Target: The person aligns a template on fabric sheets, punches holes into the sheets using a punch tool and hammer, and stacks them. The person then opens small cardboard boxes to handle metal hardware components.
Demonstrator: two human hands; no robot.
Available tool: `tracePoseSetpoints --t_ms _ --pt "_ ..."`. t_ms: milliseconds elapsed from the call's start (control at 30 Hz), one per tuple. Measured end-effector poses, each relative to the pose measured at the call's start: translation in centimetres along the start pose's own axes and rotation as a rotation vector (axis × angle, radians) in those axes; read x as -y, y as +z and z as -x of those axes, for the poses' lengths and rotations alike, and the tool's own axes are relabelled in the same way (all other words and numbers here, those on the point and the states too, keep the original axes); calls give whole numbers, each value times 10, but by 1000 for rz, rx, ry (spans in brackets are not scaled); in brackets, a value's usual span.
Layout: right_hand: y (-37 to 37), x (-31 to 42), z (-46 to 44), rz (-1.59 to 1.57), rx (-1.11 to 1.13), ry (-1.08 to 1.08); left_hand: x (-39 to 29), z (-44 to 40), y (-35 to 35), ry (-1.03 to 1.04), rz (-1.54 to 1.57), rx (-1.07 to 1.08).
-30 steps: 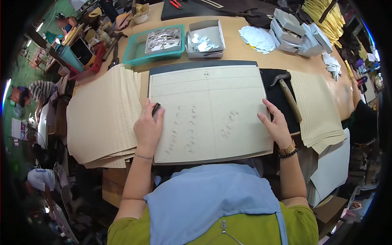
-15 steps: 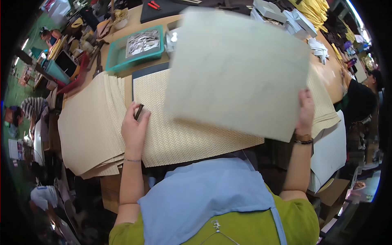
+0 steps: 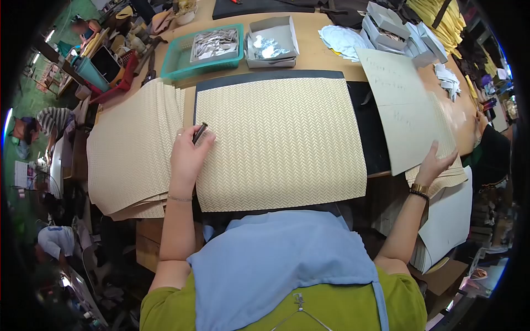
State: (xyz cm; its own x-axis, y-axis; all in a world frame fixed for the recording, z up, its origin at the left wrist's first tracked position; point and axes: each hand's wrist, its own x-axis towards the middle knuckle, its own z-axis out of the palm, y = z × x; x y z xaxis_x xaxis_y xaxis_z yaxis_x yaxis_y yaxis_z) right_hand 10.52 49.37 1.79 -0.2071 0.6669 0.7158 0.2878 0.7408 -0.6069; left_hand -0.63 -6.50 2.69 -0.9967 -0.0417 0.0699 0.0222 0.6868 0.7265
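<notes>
A: What can't be seen well?
B: A light board point(image 3: 406, 113) is tipped over a black mat point(image 3: 369, 140) on the right. Part of a pile of woven sheets point(image 3: 450, 177) is hidden by it. The marks on the board can't be read. Something on the mat is almost all covered too. At the top, a red thing point(image 3: 236, 1) is cut off.

A: And the big woven sheet point(image 3: 281, 143)?
B: It is laid flat in the middle of the counter point(image 3: 307, 58). A dark board point(image 3: 270, 79) is mostly covered by it.

A: What is held?
B: A small dark tool point(image 3: 200, 134) is clamped in the left hand's point(image 3: 189, 154) grip, above the sheet's left edge. Its lower end is hidden by the fingers. The right hand's point(image 3: 437, 164) grip is spread apart by the light board's low corner. Whether the board is touched can't be told.

A: What is in the boxes?
B: Flat grey bits point(image 3: 216, 44) are kept in a tray inside the green basket point(image 3: 202, 68). Shiny bits point(image 3: 269, 48) are kept in the cardboard box point(image 3: 273, 63). What is in the small stacked boxes point(image 3: 389, 20) is mostly hidden.
</notes>
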Motion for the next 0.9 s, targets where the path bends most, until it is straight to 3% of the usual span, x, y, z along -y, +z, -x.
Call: tracePoseSetpoints --t_ms 33,167,200,300,367,467,567,667,900 --pt "-3 44 3 -30 56 -142 -6 5 -2 17 -80 -15" --pt "-20 177 47 -1467 974 435 -14 13 1 42 -175 -54" --pt "-29 213 57 -1622 1262 232 -13 11 2 23 -154 -41" --pt "-58 294 73 -2187 1777 340 -7 6 4 -7 -74 -34" --pt "-66 324 85 -2344 1906 312 -6 8 6 16 1 -59" --pt "-67 345 96 -2466 1966 278 1 7 2 -116 60 25" --pt "-66 358 102 -2521 1983 245 10 3 -5 -269 131 212" --pt "-62 363 105 -2524 1984 217 18 6 -3 -222 311 211" --pt "-50 344 109 -2280 2033 199 -5 12 -26 26 498 -82"
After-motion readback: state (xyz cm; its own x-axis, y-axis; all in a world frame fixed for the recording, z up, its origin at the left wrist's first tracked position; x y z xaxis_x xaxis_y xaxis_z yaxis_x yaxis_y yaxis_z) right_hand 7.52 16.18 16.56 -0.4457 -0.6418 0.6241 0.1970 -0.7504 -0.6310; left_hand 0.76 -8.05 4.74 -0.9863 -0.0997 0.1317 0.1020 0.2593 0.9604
